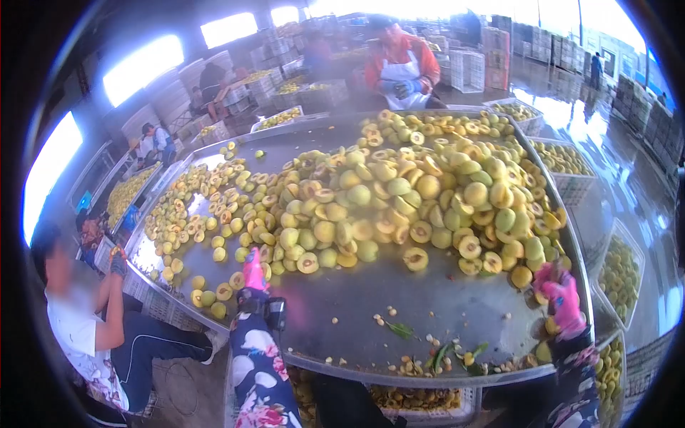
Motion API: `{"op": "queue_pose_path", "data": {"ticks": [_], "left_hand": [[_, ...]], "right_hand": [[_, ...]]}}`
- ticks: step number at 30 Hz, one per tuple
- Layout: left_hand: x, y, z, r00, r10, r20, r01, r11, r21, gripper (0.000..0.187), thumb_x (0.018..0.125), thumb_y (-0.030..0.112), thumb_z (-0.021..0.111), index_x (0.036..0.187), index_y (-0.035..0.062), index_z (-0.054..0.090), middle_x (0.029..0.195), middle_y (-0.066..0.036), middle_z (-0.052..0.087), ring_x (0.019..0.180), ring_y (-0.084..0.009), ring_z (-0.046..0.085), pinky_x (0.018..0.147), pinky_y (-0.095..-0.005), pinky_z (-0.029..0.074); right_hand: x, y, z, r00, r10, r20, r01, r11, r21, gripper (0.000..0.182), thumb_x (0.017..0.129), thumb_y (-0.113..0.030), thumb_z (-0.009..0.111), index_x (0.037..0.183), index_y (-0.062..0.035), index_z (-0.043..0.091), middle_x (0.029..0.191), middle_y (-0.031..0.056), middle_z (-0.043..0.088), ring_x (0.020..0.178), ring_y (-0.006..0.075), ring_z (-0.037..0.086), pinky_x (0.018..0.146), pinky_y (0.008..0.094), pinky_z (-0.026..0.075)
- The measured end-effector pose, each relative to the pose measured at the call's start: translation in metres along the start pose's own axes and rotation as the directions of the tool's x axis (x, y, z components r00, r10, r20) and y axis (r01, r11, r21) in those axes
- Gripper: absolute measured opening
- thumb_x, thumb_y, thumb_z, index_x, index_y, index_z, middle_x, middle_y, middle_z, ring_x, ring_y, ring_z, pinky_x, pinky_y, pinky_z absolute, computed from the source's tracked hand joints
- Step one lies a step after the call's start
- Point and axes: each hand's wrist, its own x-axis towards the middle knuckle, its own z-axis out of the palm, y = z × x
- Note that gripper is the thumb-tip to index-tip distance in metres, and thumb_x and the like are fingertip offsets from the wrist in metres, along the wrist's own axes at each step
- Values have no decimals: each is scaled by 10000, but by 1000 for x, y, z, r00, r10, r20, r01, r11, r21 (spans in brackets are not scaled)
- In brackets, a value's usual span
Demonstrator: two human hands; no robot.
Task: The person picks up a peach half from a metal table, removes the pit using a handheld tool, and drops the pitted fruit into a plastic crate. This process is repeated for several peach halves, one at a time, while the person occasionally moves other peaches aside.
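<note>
A large metal table [357, 307] holds a broad heap of halved yellow-green fruit [399, 189], some cut faces showing brown centres. My left hand [255, 271], in a pink glove, is over the table beside fruit halves at the heap's lower left; whether it holds anything is hidden. At the table's right edge is my right hand [564, 296], also pink-gloved, its fingers bent near a few fruit halves; what is under them cannot be made out. Green leaves [401, 329] and small pale bits lie on the near part of the table.
Across the table stands a person in a white apron [404, 71]. Another person [93, 321] sits at the left edge. Crates of fruit [619, 274] line the right side, and a crate [421, 401] sits under the near edge. Stacked crates [467, 71] stand behind.
</note>
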Motion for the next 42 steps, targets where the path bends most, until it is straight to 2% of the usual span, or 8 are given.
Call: {"op": "queue_pose_path", "data": {"ticks": [6,12,18,24,27,30,33,42], "left_hand": [[89,-40,85,971,43,234,-22,996,-91,495,894,418,488,1193,27,539,1144,-91,580,1012,-224,546,892,-318,410],[38,-13,164,877,117,467,-77,992,-102,430,893,345,526,1182,27,539,1119,-69,581,997,-182,541,883,-297,418],[-48,25,234,734,227,640,-171,974,-149,372,892,271,564,1172,28,538,1093,-48,582,982,-140,536,874,-275,426],[-141,31,286,697,405,592,-402,904,-145,547,838,245,647,1253,-32,422,1116,-135,567,1000,-175,540,864,-317,433],[-171,33,283,572,323,754,-422,904,-68,629,796,334,681,1283,35,420,1127,-208,551,998,-255,564,852,-359,445],[-206,52,279,377,517,768,-920,307,245,625,736,517,642,1177,83,550,966,-208,625,879,-358,612,790,-411,480],[-234,114,283,506,257,823,-805,483,344,466,745,444,672,1007,60,647,897,-186,646,867,-320,622,757,-379,482],[-298,113,444,94,606,790,-925,348,-156,469,786,316,632,1162,47,557,1167,-222,544,1087,-316,532,911,-385,424]], "right_hand": [[116,10,-31,988,-120,-95,116,992,-47,628,685,-14,465,1305,51,389,1308,123,444,1195,191,424,1000,279,316],[205,62,18,990,-143,19,133,955,264,428,750,15,522,1176,-11,495,1012,46,576,902,154,558,752,265,476],[166,16,46,988,126,86,-76,894,-441,405,703,-53,572,1105,-12,543,817,56,597,590,134,572,451,248,449],[150,67,37,935,-266,235,345,837,-425,512,658,-48,581,1158,34,503,850,96,613,745,139,565,672,281,470],[117,37,49,964,46,262,138,755,-641,576,663,-62,594,1223,-10,471,915,125,614,726,208,618,605,303,508],[92,47,49,931,57,360,143,851,-505,528,664,-76,592,1181,-10,504,914,166,622,845,275,606,739,359,490],[58,34,48,889,142,435,241,664,-708,517,660,-91,604,1161,-5,511,907,183,616,838,304,612,716,366,496],[6,57,35,860,30,510,259,835,-486,701,588,1,655,1259,-59,462,1200,153,517,1119,274,503,932,332,417]]}}
